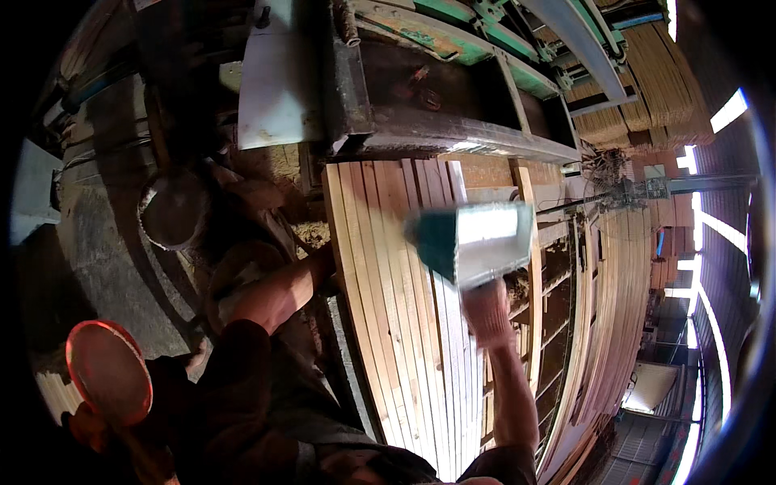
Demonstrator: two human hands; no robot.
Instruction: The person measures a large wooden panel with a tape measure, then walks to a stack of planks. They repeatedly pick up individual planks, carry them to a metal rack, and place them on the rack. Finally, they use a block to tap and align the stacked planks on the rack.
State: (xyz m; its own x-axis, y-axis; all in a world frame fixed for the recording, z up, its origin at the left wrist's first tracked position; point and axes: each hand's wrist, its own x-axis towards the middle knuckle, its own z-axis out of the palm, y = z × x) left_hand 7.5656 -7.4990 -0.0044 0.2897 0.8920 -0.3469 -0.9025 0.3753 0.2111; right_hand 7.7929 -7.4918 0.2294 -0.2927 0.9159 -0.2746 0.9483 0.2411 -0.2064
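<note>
Long pale wooden strips (396,307) lie side by side in a row, running from the lower edge toward the machine frame. Over their right side, my right hand (487,314) is closed around a box-shaped hand tool (491,238), teal on its left with a shiny pale front. Motion blurs the tool, so its exact kind cannot be made out. My left forearm reaches to the left edge of the strips. There the left hand is hidden behind the outermost strip, and its fingers do not show.
A dark metal frame (461,133) with green parts stands at the far side. More timber (610,315) lies to the right, and stacked boards (659,77) rise at the back right. On the left are a round container (171,208) and a red-rimmed round object (109,372).
</note>
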